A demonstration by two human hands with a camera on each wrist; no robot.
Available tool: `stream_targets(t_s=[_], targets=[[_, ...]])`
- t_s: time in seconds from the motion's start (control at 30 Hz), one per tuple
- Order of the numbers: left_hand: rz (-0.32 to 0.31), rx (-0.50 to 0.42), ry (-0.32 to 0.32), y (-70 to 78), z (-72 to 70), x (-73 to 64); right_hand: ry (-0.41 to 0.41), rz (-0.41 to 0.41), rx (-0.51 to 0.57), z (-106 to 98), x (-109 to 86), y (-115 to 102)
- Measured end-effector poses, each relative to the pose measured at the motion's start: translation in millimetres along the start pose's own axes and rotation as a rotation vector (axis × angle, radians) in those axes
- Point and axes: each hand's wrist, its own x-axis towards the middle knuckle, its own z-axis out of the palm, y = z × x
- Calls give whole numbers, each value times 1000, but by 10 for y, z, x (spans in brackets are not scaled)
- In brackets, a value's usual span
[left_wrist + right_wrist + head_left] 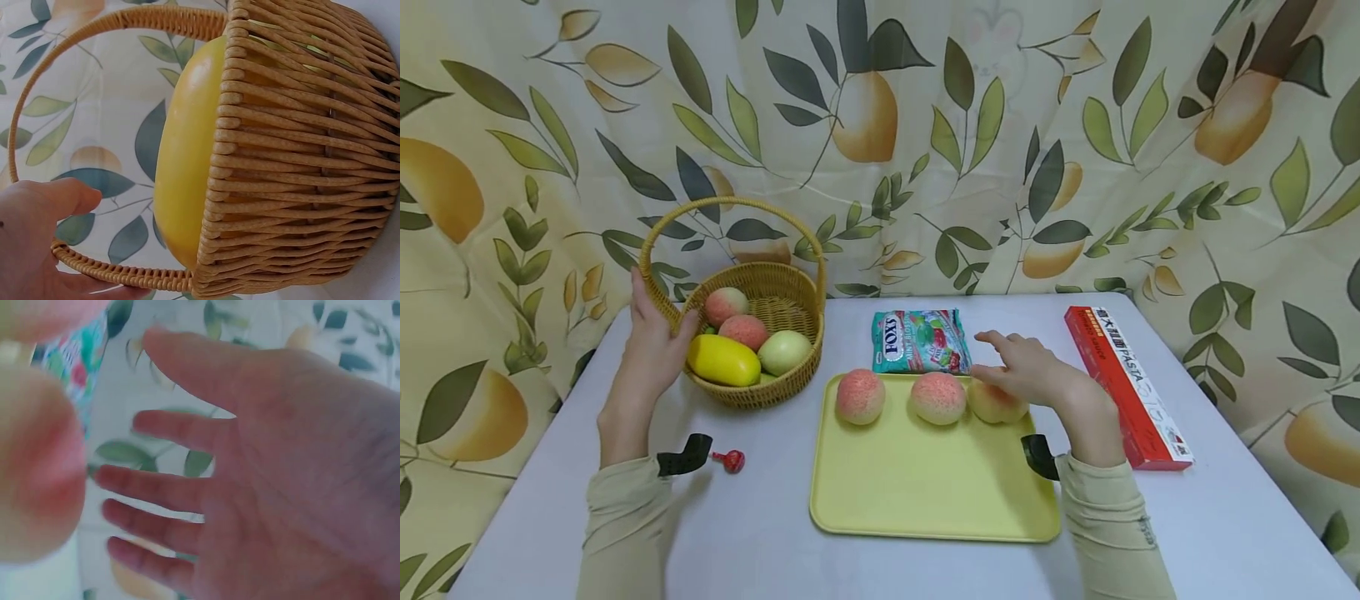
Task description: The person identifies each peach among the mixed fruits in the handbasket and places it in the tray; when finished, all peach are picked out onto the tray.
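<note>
Loosely wrapping the basket handle with the left hand, near the tabletop's back left corner; hovering the right hand, spread and holding nothing, by the peach at the tray's far right corner. Probably light, smooth; best cupped around the sides.

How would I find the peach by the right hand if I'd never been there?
Look for the yellow tray on the white table. Three peaches sit along its far edge; yours is the rightmost peach, closest to the right hand. In the head view, it looks creamier than its two pinker neighbours.
</note>
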Motion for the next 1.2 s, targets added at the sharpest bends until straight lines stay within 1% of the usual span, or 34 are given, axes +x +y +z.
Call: stream_targets(t_s=[0.07,0.1,0.17,0.23,0.3,0.33,0.43,0.47,0.53,0.6,0.7,0.77,0.8,0.83,0.9,0.97,1.03,1.07,1.1,1.2], targets=[[-8,-6,-4,14,2,1,66,-31,-82,2,-15,-178],[-10,-5,-5,21,7,0,101,-61,-108,8,-22,-277],[-8,3,-4,33,18,-1,151,-136,-143,24,-36,-488],[-1,18,3,39,26,0,174,-233,-146,47,-25,-701],[5,34,13,41,27,0,176,-342,-159,72,36,-897],[7,38,16,39,26,1,163,-385,-171,81,81,-994],[1,44,14,31,24,1,86,-485,-216,107,288,-1267],[2,45,12,28,24,2,52,-506,-234,115,372,-1357],[2,48,10,24,25,5,-9,-535,-267,131,556,-1545],[3,56,16,21,24,8,-40,-554,-345,157,766,-1737],[8,53,28,20,17,17,-64,-524,-492,189,1092,-2037],[11,48,26,22,15,21,-83,-490,-560,216,1310,-2216],[12,46,25,23,15,23,-91,-477,-576,227,1410,-2298],[13,44,25,24,15,25,-94,-485,-582,240,1511,-2374],[13,42,25,20,16,29,-85,-531,-565,272,1694,-2502],[12,44,29,16,12,23,-67,-606,-550,306,1839,-2612],[12,48,34,12,8,15,-32,-690,-537,355,1954,-2696],[13,48,33,10,7,12,-32,-708,-519,379,1997,-2731],[14,49,32,9,7,9,-38,-711,-512,403,2032,-2758],[27,59,33,21,12,15,-79,-671,-496,445,2111,-2790]])
